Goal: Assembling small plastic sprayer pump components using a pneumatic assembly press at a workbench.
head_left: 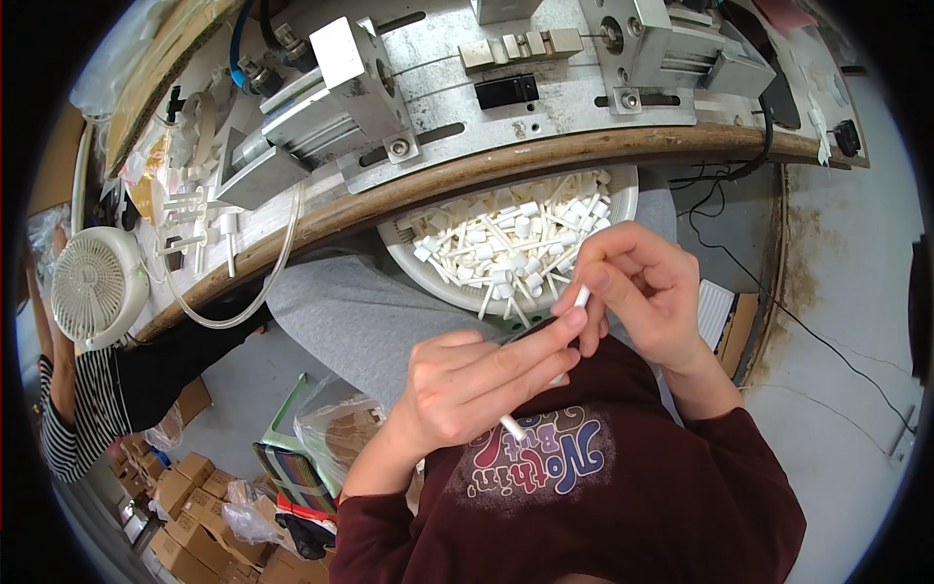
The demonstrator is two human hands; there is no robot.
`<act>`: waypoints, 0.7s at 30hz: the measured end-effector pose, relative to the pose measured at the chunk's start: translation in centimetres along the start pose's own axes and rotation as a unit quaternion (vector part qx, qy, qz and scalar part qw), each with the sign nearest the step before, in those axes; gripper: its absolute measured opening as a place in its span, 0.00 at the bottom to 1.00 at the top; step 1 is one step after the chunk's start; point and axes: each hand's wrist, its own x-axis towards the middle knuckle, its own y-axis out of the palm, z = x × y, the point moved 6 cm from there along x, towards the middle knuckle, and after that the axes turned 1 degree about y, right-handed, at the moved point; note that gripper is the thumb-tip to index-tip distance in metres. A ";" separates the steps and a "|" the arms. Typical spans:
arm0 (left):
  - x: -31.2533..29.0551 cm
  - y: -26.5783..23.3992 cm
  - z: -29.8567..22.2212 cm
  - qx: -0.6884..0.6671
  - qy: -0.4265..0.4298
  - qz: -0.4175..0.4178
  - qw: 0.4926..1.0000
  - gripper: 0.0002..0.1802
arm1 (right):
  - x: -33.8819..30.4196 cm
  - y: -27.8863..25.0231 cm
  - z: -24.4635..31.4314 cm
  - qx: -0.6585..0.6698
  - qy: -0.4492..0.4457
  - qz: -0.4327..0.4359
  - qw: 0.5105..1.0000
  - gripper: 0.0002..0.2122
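The left hand (462, 384) is curled, its fingers closed over a white stick (513, 426), whose end pokes out below the palm; most of its length is hidden, and so is whatever else the palm may hold. The right hand (637, 287) pinches a small white piece (582, 296) between thumb and fingers, right where the left fingertips meet it. Whether the piece and the stick are joined cannot be told.

Just beyond both hands sits a pale round basin (630, 195), heaped with white plastic parts (516, 238), sticks and short caps jumbled together. Farther beyond the hands, a silver metal fixture (574, 109) stands on a wood-edged bench (321, 222). Well to the left of the left hand are a white fan (95, 287) and a looped clear tube (279, 273). Below and left of that hand, cardboard boxes (199, 516) lie stacked near the floor, and a striped sleeve (60, 438) of another person shows at the far left
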 end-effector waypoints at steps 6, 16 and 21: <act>5.2 -1.6 1.9 0.140 -0.029 -0.106 0.984 0.18 | 1.9 -0.9 1.7 -0.013 -0.058 -0.119 0.991 0.21; 10.0 -1.3 5.0 0.284 -0.073 -0.080 0.953 0.15 | 0.2 -3.2 -0.3 -0.173 -0.051 -0.140 0.974 0.15; 10.1 -1.3 5.0 0.298 -0.077 -0.060 0.950 0.17 | 0.5 -2.5 0.1 -0.225 -0.066 -0.118 0.965 0.10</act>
